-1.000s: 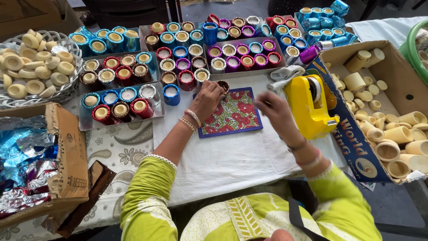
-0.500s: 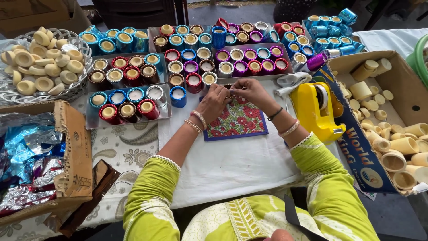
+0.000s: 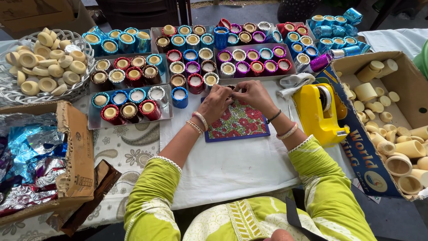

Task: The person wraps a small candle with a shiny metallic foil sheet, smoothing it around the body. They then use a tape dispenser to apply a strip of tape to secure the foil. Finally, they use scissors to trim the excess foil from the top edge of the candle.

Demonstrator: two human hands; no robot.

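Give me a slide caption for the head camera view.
Both hands meet over a floral mat beside trays of foil-wrapped cups.

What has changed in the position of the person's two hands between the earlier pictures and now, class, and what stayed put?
The right hand moved left, away from the yellow tape dispenser, and joined the left hand over the top edge of the floral-patterned rectangular mat. The fingers of both now meet around something small, too hidden to identify. The dispenser, the mat and the metal trays of foil-wrapped candle cups stayed in place.

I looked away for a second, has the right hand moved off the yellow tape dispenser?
Yes. The right hand moved left, away from the tape dispenser, and now meets the left hand over the floral mat.
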